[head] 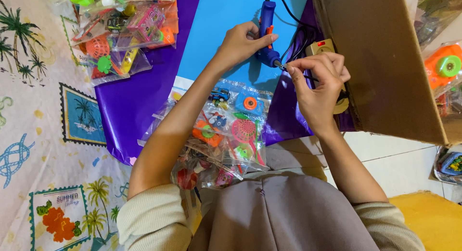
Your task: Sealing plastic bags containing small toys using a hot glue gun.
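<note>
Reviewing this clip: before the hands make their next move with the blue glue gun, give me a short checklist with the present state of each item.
1. Left hand grips the blue glue gun: ok, fingers wrap its handle.
2. Right hand at the nozzle: ok, its fingertips pinch something small at the tip; what it is, cannot tell.
3. Fingers safe from a hot tip: cannot tell, heat does not show, but they are very close.
4. Black cord free: ok, it runs off the top edge, untangled.
5. Bags of small toys out of the way: ok, they lie nearer the person, below the nozzle.
6. Cardboard box apart from the hands: not ok, it sits right beside the right hand.
</note>
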